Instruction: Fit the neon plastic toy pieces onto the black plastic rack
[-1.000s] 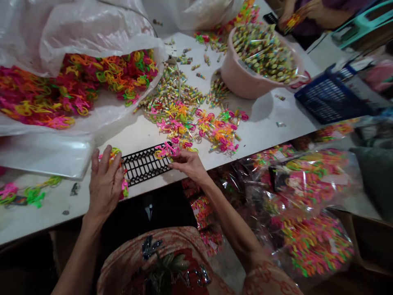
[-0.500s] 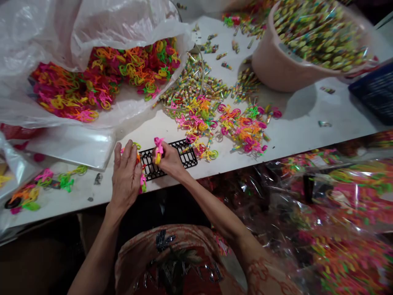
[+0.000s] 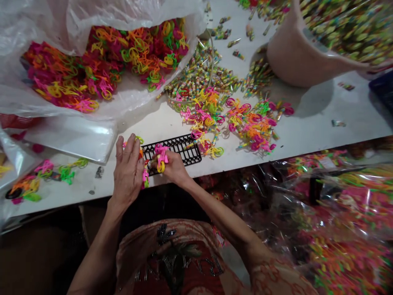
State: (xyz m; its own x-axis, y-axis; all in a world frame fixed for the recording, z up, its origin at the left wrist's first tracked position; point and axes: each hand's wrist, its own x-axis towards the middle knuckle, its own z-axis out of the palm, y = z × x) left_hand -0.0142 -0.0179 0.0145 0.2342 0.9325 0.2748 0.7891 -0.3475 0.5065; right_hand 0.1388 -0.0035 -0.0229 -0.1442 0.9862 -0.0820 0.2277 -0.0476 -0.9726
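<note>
A black slotted plastic rack (image 3: 193, 152) lies near the table's front edge. My left hand (image 3: 129, 170) rests flat over its left end, fingers stretched out and side by side. Parts of orange, pink and green plastic pieces (image 3: 145, 179) peek out from beneath that palm and along its edge. Over the rack's left half, my right hand (image 3: 175, 167) pinches a pink and yellow toy bicycle (image 3: 161, 157). Its underside and my fingertips are partly hidden. A small wrapped candy tube (image 3: 190, 145) lies across the rack's right half.
Behind the rack are heaps of toy bicycles (image 3: 253, 127) and wrapped candy tubes (image 3: 211, 76). A large clear bag (image 3: 129, 96) of toys lies at back left, a pink bucket (image 3: 285, 61) of candy at back right. Flat plastic bags (image 3: 76, 141) lie left; filled bags (image 3: 346, 246) sit below the table.
My right hand has lowered the toy bicycle towards the rack. My left hand stays flat on the rack's left end. The camera view has shifted slightly.
</note>
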